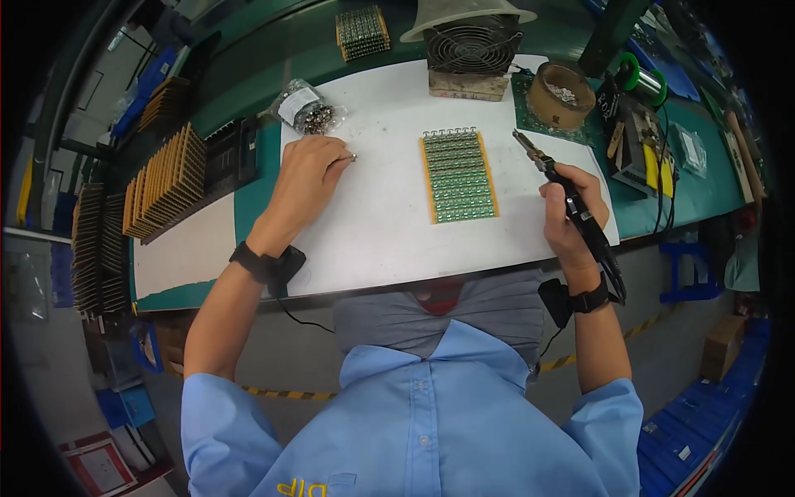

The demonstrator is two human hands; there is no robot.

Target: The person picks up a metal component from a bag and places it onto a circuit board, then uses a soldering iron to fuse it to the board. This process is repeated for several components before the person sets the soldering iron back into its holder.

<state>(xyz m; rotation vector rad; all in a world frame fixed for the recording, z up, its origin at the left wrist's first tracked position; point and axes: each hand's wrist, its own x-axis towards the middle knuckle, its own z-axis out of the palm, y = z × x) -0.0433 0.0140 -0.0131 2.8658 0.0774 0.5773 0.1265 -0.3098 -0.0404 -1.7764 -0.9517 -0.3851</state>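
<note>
Between the thumb and fingertips of my left hand (313,170) is a small metal part (354,157), too small to name. Just beyond that hand lies a clear plastic bag (308,109) with many small shiny metal parts at its mouth. My right hand (575,211) is closed round the black handle of a soldering iron (571,195), whose metal tip points up and to the left. A panel of green circuit boards (460,176) with yellow side strips lies flat on the white paper (364,240), between my hands and touched by neither.
At the back stands a black fan (472,48) on a block. Right of it are a round brown bowl (561,98) of small parts, a green solder spool (642,79) and yellow-handled pliers (660,170). Racked board panels (166,178) stand left; a panel stack (363,33) sits far back.
</note>
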